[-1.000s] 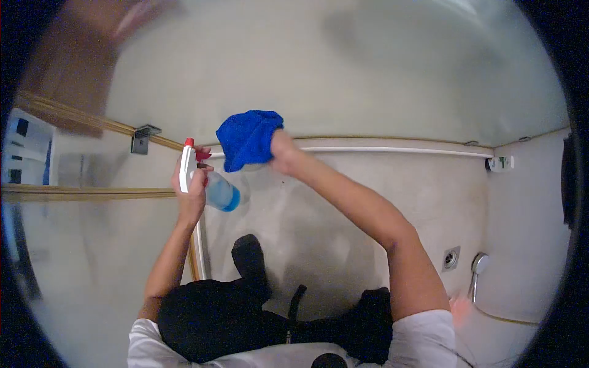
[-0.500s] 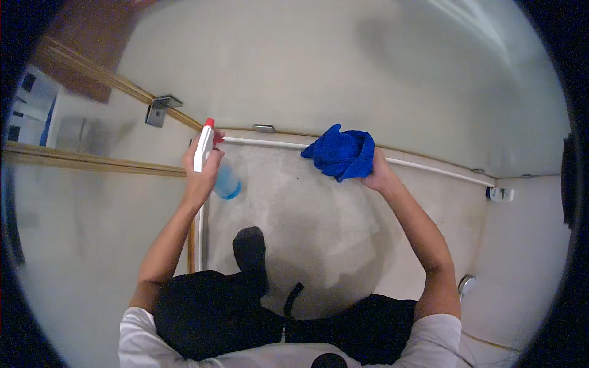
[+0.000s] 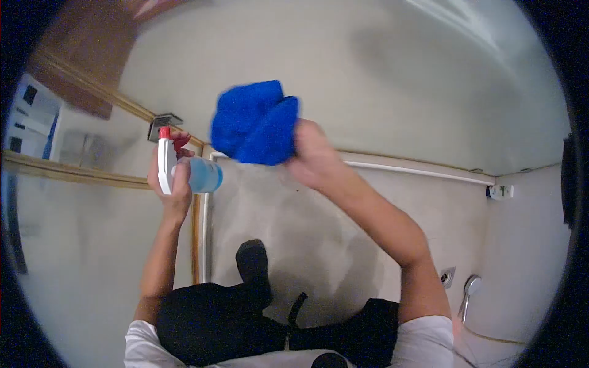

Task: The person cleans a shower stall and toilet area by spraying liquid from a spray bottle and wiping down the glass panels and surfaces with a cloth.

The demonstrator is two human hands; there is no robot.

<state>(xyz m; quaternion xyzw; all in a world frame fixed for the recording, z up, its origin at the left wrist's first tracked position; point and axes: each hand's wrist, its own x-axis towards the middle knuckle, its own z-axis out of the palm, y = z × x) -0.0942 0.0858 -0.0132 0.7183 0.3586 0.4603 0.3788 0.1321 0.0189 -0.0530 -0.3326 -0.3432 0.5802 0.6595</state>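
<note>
The work is looking under way rather than finished, judging by the fact that both hands are holding their things and neither thing is lying set aside. The left hand (image 3: 177, 195) is closing around the neck of a spray bottle (image 3: 205, 175), fingers wrapping the white sprayer head near its red trigger; whether the trigger is being squeezed, I am not able to tell. The bottle is tilting almost sideways, its base pointing inward, and it is showing blue liquid, so the supply is not looking used up. The right hand (image 3: 314, 156), slightly blurred, is gripping a bunched blue cloth (image 3: 256, 126) by its near side, with the cloth spreading out beyond the fingers in front of the glass panel (image 3: 380, 92) (whether it is touching the glass or hanging just short of it, this angle is not revealing). On the panel I am making out no clear border between wet and dry, so how much is done and how much is left is not showing. Below, a white rail (image 3: 417, 165) is running along the foot of the glass, a metal bracket (image 3: 165, 118) is sitting close by the sprayer, and a shower head (image 3: 472, 284) is lying well apart, at the right.
</note>
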